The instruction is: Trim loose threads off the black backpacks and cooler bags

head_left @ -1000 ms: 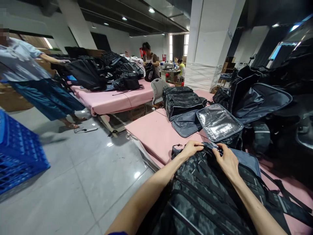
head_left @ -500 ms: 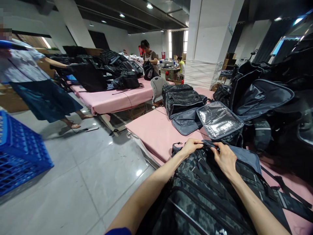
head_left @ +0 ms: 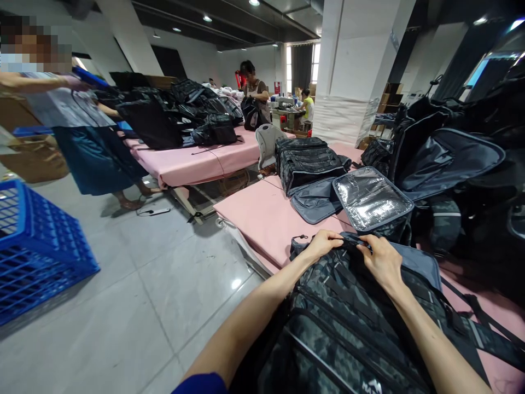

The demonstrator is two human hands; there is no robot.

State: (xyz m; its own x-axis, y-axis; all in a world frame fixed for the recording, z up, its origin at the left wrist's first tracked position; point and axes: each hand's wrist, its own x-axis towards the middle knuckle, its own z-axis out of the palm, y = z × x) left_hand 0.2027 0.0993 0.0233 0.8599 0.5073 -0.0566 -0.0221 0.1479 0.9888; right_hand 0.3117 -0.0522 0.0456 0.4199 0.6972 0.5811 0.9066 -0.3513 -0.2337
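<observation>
my left hand [head_left: 324, 243] and right hand [head_left: 381, 261] met at the far top edge of a dark camouflage backpack [head_left: 348, 323], which lay flat in front of me on the near corner of a pink-covered table [head_left: 262, 219]. the left hand's fingers were curled down over the edge, gripping the fabric. the right hand's thumb and fingers were drawn together in a pinch on a small dark part of the same edge, too small to tell what it was. the two hands were close together but not touching, both forearms lying across the bag's front.

just beyond the hands, an open bag [head_left: 371, 200] showed a silver foil lining on its raised flap, and behind it a closed camouflage bag [head_left: 307, 158] sat on the same table. more dark bags were heaped at the right [head_left: 447, 158]. across the aisle, a second pink table [head_left: 197, 161] carried a pile of black bags [head_left: 176, 112], with a pale chair [head_left: 268, 142] between the two tables. a person in a blue skirt [head_left: 90, 148] stood at that table's left end, another person [head_left: 256, 98] stood at its far end, and a third [head_left: 307, 108] sat further back. a blue plastic crate [head_left: 36, 251] stood on the grey tile floor at the left, and a white pillar [head_left: 353, 71] rose behind the tables.
</observation>
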